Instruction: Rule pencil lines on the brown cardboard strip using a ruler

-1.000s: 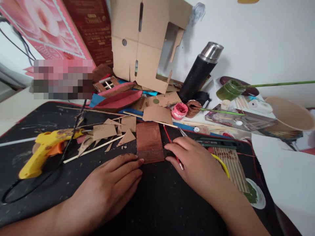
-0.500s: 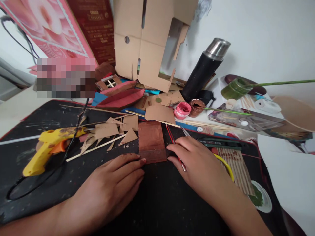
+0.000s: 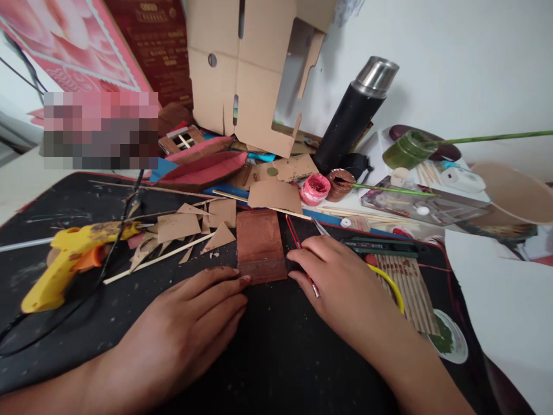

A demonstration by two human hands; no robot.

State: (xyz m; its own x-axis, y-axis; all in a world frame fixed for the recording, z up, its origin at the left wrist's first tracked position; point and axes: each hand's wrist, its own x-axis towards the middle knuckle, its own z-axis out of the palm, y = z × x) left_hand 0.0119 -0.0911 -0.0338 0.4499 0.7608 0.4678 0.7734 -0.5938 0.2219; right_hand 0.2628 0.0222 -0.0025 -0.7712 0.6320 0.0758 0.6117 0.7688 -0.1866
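Observation:
A brown-painted cardboard piece (image 3: 259, 239) lies on the black mat, with a separate-looking brown strip (image 3: 262, 271) across its near end. My left hand (image 3: 185, 323) has its fingertips on the strip's left end; its thumb is hidden. At the right end, my right hand (image 3: 337, 282) brings thumb and index finger to the piece's edge, the other fingers curled. Beneath that hand, partly covered, lies a red pencil (image 3: 294, 231). Scissors (image 3: 320, 227), of which blades and a yellow handle (image 3: 395, 285) show, pass under the same hand.
A yellow glue gun (image 3: 64, 259) and cardboard scraps (image 3: 178, 226) lie left. Behind stand pink (image 3: 315, 190) and brown (image 3: 341, 183) paint jars, a black flask (image 3: 349, 118) and a tall cardboard sheet (image 3: 259, 80). Corrugated cardboard (image 3: 406, 291) and a green-paint dish (image 3: 460, 346) lie right.
The whole view has shifted slightly, so things sit a little further left and up. Both hands keep the same pose at the brown piece.

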